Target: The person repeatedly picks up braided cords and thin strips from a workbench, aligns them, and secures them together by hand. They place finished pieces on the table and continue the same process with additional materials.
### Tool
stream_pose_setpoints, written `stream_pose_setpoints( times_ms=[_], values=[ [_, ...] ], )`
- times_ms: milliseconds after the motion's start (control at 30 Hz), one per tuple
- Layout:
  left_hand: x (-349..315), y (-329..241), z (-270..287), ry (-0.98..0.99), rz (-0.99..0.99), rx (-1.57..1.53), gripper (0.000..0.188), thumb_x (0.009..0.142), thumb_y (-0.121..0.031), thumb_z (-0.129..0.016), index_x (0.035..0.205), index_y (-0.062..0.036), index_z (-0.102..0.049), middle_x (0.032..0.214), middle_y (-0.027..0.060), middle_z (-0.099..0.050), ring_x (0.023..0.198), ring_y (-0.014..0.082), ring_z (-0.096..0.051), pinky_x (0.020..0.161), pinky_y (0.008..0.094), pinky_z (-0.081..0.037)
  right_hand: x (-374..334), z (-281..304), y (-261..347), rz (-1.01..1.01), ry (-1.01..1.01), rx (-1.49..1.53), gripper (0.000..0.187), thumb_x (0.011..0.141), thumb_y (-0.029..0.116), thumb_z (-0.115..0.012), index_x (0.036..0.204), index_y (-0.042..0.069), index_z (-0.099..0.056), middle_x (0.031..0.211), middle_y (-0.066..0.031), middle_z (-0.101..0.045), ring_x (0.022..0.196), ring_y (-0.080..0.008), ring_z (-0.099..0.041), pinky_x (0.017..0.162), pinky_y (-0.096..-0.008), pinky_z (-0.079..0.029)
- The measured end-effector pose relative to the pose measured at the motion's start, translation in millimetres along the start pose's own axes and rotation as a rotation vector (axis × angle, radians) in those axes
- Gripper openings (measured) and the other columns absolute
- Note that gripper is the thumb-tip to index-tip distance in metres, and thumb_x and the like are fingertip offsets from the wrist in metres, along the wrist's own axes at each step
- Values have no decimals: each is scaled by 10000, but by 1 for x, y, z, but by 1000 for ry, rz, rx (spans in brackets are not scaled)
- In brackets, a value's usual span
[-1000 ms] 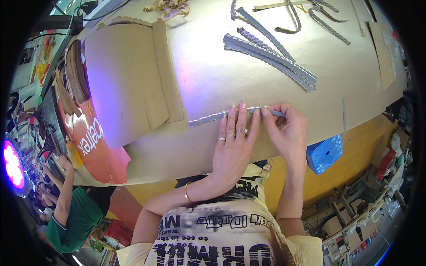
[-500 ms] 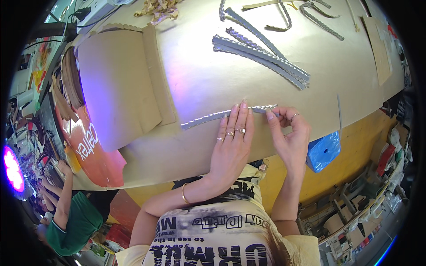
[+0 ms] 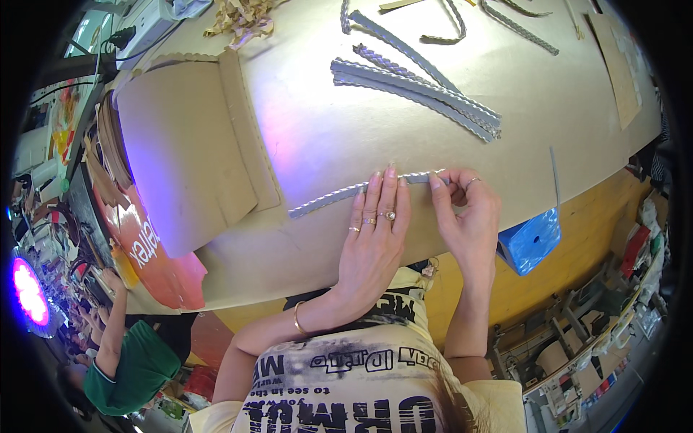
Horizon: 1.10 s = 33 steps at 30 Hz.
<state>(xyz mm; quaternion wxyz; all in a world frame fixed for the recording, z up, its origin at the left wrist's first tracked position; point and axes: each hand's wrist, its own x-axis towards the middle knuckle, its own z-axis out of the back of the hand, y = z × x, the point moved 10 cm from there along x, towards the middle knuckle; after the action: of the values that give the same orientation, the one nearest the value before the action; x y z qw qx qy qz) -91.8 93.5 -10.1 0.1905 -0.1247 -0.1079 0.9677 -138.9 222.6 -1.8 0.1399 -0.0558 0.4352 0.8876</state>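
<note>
A narrow grey strip with a silver-white braided edge (image 3: 325, 201) lies across the table close to me. My left hand (image 3: 374, 234) rests flat over its middle, fingers stretched out and pressing it to the table. At the strip's right end, my right hand (image 3: 468, 216) pinches the tip between thumb and fingers; the fingertips partly hide that end. Beyond my hands lies a loose bundle of similar grey strips with braided edges (image 3: 426, 97), with a purplish braided cord (image 3: 382, 60) among them.
A folded brown panel (image 3: 184, 151) lies to the left, beside an orange-red sheet (image 3: 170, 270). Grey braided cords (image 3: 520, 29) and crumpled tan scraps (image 3: 242, 20) are at the back. A blue plastic-wrapped block (image 3: 533, 242) sits by the right table edge. A co-worker in green (image 3: 137, 368) is at lower left.
The view has shifted slightly, so the far strips and the panel appear a little further left. Both hands keep nearly the same hold on the strip.
</note>
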Motion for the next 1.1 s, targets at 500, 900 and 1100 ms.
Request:
stream_pose_setpoints(
  times_ms=[500, 900, 1100],
  values=[
    [-9, 7, -17, -73, -48, -264, 703, 863, 21, -550, 1532, -98, -367, 1604, 266, -211, 1485, 464, -205, 1174, 585, -237, -2, 5, 2, -22, -45, -33, 137, 866, 87, -740, 875, -28, -667, 766, -115, -649, 631, -186, -633, 600, -312, -520],
    [13, 30, 8, -104, -105, -319, 531, 865, -61, -609, 1387, -120, -535, 1599, 262, -233, 1456, 519, -221, 1166, 599, -247, 1, -1, 10, -1, 29, -166, 183, 890, 183, -725, 825, 16, -684, 693, -97, -643, 573, -230, -617, 565, -342, -482],
    [25, 89, 43, -228, -147, -271, 379, 861, -97, -641, 1240, -116, -638, 1576, 245, -308, 1436, 471, -313, 1174, 547, -283, 5, -29, 29, -47, 102, -230, 270, 919, 271, -680, 790, 35, -689, 641, -94, -641, 568, -261, -623, 576, -386, -474]
  ],
)
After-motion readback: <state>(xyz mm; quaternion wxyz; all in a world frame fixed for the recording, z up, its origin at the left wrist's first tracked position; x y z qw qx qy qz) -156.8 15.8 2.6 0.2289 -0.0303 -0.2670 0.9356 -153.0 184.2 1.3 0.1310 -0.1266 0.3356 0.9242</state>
